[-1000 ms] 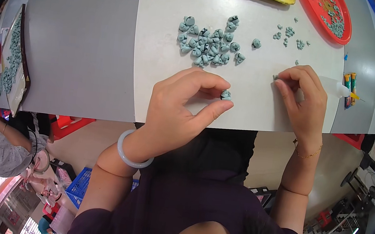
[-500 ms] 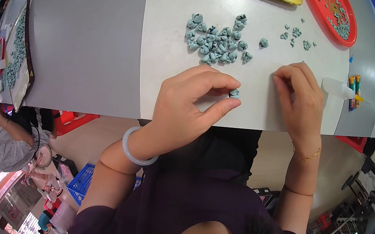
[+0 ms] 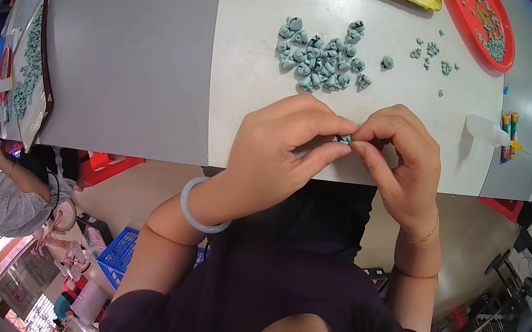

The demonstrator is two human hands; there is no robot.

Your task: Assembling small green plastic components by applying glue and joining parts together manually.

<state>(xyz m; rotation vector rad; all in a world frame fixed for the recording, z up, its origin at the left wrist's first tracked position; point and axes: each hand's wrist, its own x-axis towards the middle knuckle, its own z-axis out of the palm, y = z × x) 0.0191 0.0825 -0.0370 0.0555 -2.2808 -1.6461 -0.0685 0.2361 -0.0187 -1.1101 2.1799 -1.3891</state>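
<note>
Both hands, left hand (image 3: 275, 150) and right hand (image 3: 398, 160), pinch one small teal piece (image 3: 345, 138) together, seemingly joining it; steady fingertip pressure comes next.

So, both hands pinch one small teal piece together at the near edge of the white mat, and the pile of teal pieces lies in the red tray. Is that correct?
Not quite. In the head view the pile of teal pieces lies on the white mat, not in the red tray, which holds only some scattered pieces. The rest stands: the left hand and right hand pinch one small teal piece together.
</note>
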